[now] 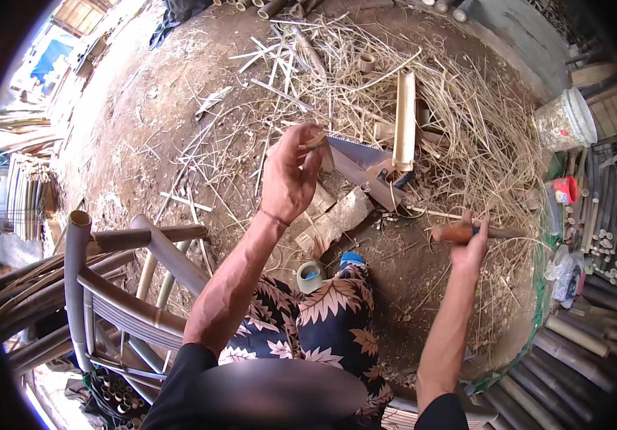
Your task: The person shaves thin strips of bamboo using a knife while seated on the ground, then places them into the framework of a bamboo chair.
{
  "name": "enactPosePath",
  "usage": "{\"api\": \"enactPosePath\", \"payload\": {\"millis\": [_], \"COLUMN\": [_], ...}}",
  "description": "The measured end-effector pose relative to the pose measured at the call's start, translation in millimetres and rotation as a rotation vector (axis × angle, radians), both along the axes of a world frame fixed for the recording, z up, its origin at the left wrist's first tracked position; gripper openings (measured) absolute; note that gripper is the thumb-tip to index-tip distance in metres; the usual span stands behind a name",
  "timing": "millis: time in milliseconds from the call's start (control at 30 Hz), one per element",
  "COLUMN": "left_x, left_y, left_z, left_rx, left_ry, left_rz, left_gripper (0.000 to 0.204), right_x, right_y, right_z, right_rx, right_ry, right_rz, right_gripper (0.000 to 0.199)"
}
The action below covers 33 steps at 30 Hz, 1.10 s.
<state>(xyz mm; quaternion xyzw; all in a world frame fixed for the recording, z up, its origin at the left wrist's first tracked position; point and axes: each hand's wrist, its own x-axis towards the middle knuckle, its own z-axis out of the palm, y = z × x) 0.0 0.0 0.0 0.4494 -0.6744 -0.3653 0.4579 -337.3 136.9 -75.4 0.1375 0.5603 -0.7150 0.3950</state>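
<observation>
My left hand (290,175) is raised in front of me, its fingers pinched round a small tan piece (317,140) that looks like bamboo. Off to the right, my right hand (469,244) is closed on a tool (452,233) with an orange-brown wooden handle and a dark band; a brownish length sticks out past the fingers, too unclear to name. Beyond the left hand lies a handsaw (362,159) on the ground. A split bamboo trough (405,122) rests by its handle end. Nearer my feet is a rough wooden block (337,221), and a short bamboo tube (309,276) stands by my knees.
Bamboo shavings (466,115) spread over the earth floor ahead and to the right. A bamboo chair frame (129,287) stands at my left. To the right are a white bucket (565,120), a red container (565,189) and stacked bamboo poles (574,344).
</observation>
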Motion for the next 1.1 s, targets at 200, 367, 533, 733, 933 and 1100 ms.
{"api": "enactPosePath", "payload": {"millis": [200, 367, 533, 733, 933, 1100], "left_x": [-20.2, -28.0, -28.1, -43.3, -39.7, -30.9], "left_y": [15.7, 22.9, 21.5, 36.6, 46.5, 49.4], "left_z": [-20.8, -40.3, -29.7, -33.2, -34.3, -36.8], "left_rx": [-0.012, -0.112, -0.002, 0.168, 0.044, 0.086], "left_ry": [-0.116, -0.184, -0.185, 0.096, -0.032, -0.058], "left_rz": [0.014, -0.002, -0.058, -0.203, -0.236, -0.291], "left_gripper": [0.032, 0.031, 0.032, 0.027, 0.023, 0.028], "right_x": [-13.7, -7.6, 50.9, 111.8, 150.7, 157.5], "right_y": [140.6, 205.5, 164.1, 66.5, 21.1, 22.4], "right_z": [-30.4, -44.1, 28.3, 94.5, 100.5, 95.1], "right_rx": [0.524, 0.918, 0.400, 0.157, 0.075, 0.072], "right_ry": [0.182, 0.362, 0.776, 0.995, 1.232, 1.223], "right_rz": [0.615, 0.758, 0.701, 1.162, 1.165, 1.168], "right_gripper": [0.028, 0.037, 0.038, 0.026, 0.027, 0.028]}}
